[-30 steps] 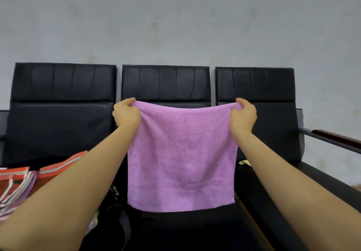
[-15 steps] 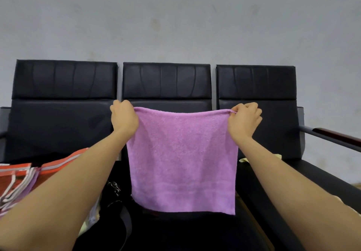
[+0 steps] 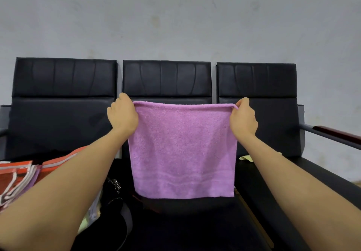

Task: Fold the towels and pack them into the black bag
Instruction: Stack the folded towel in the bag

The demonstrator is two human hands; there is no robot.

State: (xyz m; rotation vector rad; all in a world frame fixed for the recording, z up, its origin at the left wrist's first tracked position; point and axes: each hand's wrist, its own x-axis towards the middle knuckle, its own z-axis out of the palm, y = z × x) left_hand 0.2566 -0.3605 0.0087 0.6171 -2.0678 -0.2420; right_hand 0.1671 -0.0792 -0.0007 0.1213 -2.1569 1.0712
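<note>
You hold the purple towel [image 3: 181,149] up in the air in front of the middle seat [image 3: 167,80] of a row of three black seats, and everything else I place from this towel. Your left hand [image 3: 123,114] pinches its top left corner, with the fingers curled over the edge so the grip is clamped on the cloth. Your right hand [image 3: 243,119] pinches the top right corner in the same way, and a small tip of the hem shows above the thumb. The top edge runs almost straight and level between your two hands, and the towel hangs flat and open below them, not folded. Its lower edge ends just above the dark seat cushion, and I cannot tell if it touches something there. To the lower left of the towel, partly hidden by your left forearm, lies the black bag [image 3: 117,209], with a strap and a small metal clasp visible; how far it is open I cannot tell. Further left of the towel, on the left seat, lies a pile of orange towels with white stripes [image 3: 21,176], and a bit of purple cloth shows among them. To the right of the towel, just beside its lower half, a small pale yellow cloth [image 3: 246,158] lies on the right seat. Behind the towel, above the seat backs, is a grey wall [image 3: 175,20].
</note>
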